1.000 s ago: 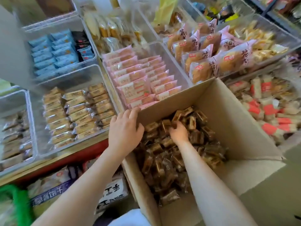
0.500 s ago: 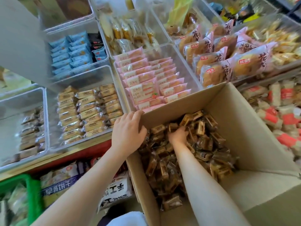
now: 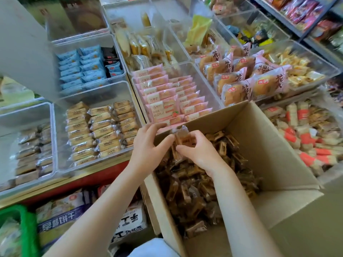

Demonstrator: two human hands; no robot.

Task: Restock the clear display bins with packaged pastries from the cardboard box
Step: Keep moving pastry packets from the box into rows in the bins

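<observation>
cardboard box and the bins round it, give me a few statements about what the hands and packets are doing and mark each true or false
1. Both hands hold one brown pastry packet above the cardboard box. True.
2. The cardboard box is empty. False: a heap of brown packets lies in it.
3. The left hand rests flat on the box rim. False: its fingers curl round the packet.
4. The right hand pinches the packet. True.
5. The bin of pink packets lies beyond the box. True.
</observation>
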